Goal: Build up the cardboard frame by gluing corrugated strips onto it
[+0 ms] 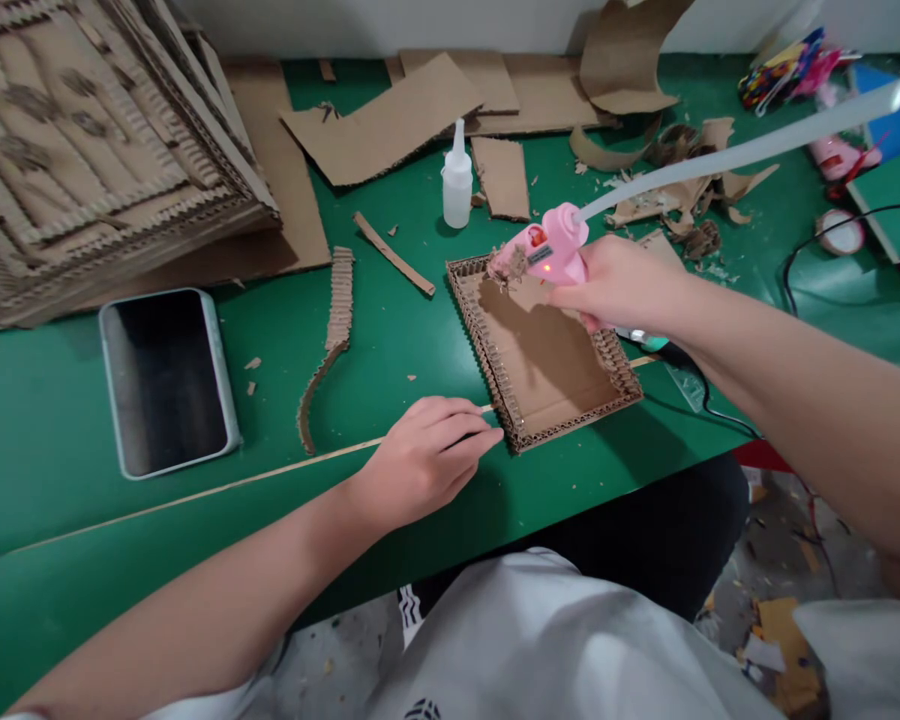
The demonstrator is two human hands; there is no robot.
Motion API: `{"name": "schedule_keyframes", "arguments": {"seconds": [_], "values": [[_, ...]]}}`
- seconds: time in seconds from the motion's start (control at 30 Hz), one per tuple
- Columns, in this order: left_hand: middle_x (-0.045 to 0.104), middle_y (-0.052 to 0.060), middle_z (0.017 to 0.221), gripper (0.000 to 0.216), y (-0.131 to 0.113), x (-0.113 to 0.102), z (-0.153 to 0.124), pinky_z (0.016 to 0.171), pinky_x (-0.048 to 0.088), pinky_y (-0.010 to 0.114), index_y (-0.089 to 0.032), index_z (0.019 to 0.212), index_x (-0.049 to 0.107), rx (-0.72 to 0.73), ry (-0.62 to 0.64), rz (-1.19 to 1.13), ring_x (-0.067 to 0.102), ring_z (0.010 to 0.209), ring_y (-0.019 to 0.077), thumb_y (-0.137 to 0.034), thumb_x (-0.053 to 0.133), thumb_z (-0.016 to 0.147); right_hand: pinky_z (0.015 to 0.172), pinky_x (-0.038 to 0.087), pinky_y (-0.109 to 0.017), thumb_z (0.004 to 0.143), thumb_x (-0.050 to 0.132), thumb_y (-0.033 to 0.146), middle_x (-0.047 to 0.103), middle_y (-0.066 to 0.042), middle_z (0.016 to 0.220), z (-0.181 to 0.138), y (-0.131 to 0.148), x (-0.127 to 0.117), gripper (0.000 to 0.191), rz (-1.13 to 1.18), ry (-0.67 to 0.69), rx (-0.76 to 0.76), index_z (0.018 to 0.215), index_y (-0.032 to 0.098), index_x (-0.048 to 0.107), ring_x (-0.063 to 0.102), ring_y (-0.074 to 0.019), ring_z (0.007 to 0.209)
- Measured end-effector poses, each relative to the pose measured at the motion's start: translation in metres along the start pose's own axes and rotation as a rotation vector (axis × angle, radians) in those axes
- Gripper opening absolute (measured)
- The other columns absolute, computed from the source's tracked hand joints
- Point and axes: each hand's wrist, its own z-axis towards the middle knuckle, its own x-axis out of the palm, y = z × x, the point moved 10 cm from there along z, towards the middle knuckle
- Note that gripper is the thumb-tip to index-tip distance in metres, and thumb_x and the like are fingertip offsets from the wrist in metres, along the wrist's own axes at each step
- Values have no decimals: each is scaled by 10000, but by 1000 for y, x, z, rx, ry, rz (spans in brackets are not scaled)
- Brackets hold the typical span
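Observation:
My right hand (622,285) is closed round a pink hot glue gun (544,250) with a long clear glue stick (742,150) sticking out behind. Its nozzle points at the far left corner of a small cardboard tray (547,365) edged with corrugated strips. My left hand (427,455) rests on the green table (390,330), fingers loosely curled, fingertips touching the tray's near left corner. A curved corrugated strip (334,330) lies to the left of the tray.
A phone (166,380) lies face up at the left. A large cardboard model (97,150) fills the far left. A white glue bottle (457,180) stands behind the tray among cardboard scraps (390,125). The gun's black cord (690,385) runs off the table edge.

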Motion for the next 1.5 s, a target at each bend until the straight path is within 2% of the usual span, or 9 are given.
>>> {"name": "schedule_keyframes", "arguments": {"seconds": [0.2, 0.43, 0.57, 0.73, 0.97, 1.2, 1.5], "values": [[715, 49, 922, 204, 0, -1, 1, 805, 503, 320, -160, 1019, 628, -2, 7, -6, 643, 951, 191, -100, 502, 871, 528, 403, -284, 762, 562, 291, 539, -6, 461, -1, 2, 2, 143, 30, 10, -10, 668, 197, 616, 523, -153, 487], [717, 46, 914, 203, -1, -1, 1, 799, 506, 315, -169, 1016, 624, -1, 3, 6, 648, 942, 187, -100, 493, 876, 535, 433, -306, 763, 571, 346, 535, -31, 459, -2, -6, 0, 252, 47, 28, 22, 560, 199, 598, 530, -167, 504], [716, 46, 908, 202, -1, 0, 1, 795, 502, 314, -168, 1019, 621, 0, 6, 11, 646, 939, 186, -102, 491, 879, 520, 438, -312, 760, 585, 380, 541, -30, 465, -3, -13, -3, 268, 67, 26, 70, 561, 200, 599, 527, -168, 498], [712, 47, 905, 197, -1, 0, 1, 791, 497, 319, -149, 1017, 622, 5, 0, -4, 639, 932, 196, -87, 509, 867, 536, 444, -303, 751, 605, 361, 556, -23, 504, -1, -13, -5, 235, 60, 0, 57, 584, 196, 603, 546, -164, 526], [713, 45, 895, 196, -1, -2, 2, 788, 496, 308, -163, 1013, 625, 4, 0, 7, 643, 926, 185, -99, 498, 877, 521, 415, -293, 744, 596, 367, 536, -10, 435, 2, -8, -1, 269, 28, 8, 6, 530, 205, 575, 520, -150, 475], [705, 47, 906, 230, 0, 0, 2, 810, 489, 310, -182, 1045, 626, -2, 12, -7, 637, 946, 180, -100, 511, 864, 528, 404, -299, 764, 580, 356, 511, -28, 414, -2, -13, -6, 316, -25, 0, 40, 493, 196, 547, 515, -157, 492], [704, 42, 915, 239, 1, 1, 1, 814, 497, 317, -184, 1062, 616, -6, 25, -12, 634, 952, 185, -99, 507, 866, 524, 389, -287, 755, 574, 308, 545, -37, 418, -7, -20, -8, 310, 37, 11, 45, 479, 195, 492, 501, -127, 442]]}}
